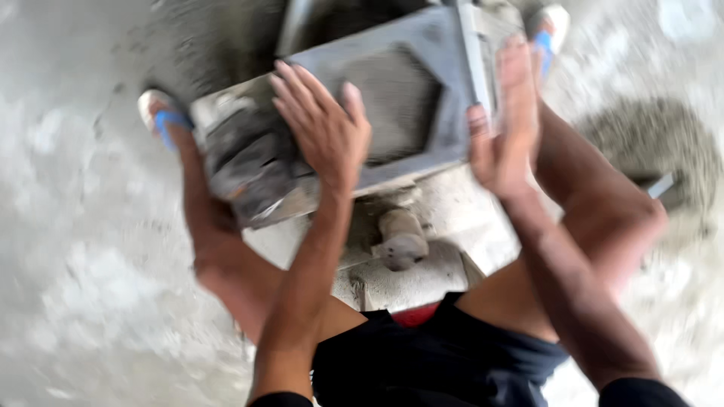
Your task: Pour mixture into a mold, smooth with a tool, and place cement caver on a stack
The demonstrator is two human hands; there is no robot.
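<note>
A grey rectangular mould [400,98] with a raised rim, smeared with cement, lies tilted below me between my knees. My left hand [324,128] rests flat on its near left part, fingers spread over the top. My right hand [507,120] presses against the mould's right edge beside a metal bar [475,53], fingers straight and pointing away. The picture is blurred by motion, so whether either hand grips the mould is unclear.
I squat over a pale concrete floor [83,286]. My feet wear white sandals with blue straps, one [158,113] at left, one [549,30] at top right. A heap of grey sand or mortar [664,151] lies at right. A cement-caked pipe piece [401,237] sits under the mould.
</note>
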